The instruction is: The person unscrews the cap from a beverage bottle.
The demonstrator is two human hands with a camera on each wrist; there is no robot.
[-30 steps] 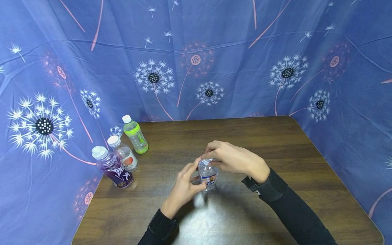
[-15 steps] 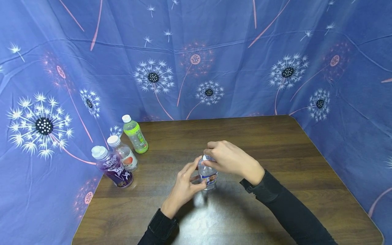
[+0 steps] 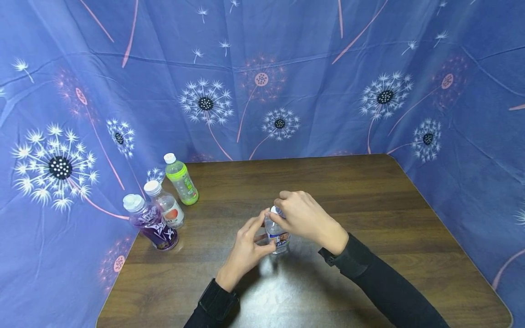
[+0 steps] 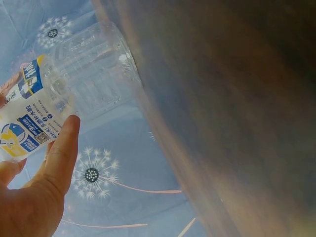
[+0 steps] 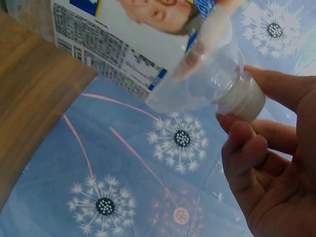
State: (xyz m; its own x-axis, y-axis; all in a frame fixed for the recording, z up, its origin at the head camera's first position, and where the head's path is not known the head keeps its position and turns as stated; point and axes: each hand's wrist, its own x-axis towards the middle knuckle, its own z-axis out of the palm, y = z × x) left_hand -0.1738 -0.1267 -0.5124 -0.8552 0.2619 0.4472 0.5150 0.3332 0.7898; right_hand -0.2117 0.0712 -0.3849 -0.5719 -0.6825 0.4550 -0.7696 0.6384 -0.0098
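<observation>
A clear plastic bottle (image 3: 279, 239) with a blue and white label stands upright near the middle of the table. My left hand (image 3: 244, 248) grips its body from the left, thumb at the front and fingers behind. In the left wrist view the thumb (image 4: 61, 153) lies against the label of the bottle (image 4: 94, 69). My right hand (image 3: 307, 214) reaches over the top from the right. The right wrist view shows this hand (image 5: 271, 148) pinching the white cap (image 5: 243, 98) between thumb and fingers. The cap sits on the bottle's neck.
At the table's left edge stand three more bottles: a purple one (image 3: 157, 230), a clear one with a peach-coloured picture (image 3: 172, 214), and a green one (image 3: 183, 184). A blue dandelion-print cloth (image 3: 320, 91) hangs behind and beside the wooden table (image 3: 369, 191).
My right hand and wrist have turned at the cap, the forearm shifting slightly left and down. The left hand keeps its grip on the bottle, which has hardly moved.
</observation>
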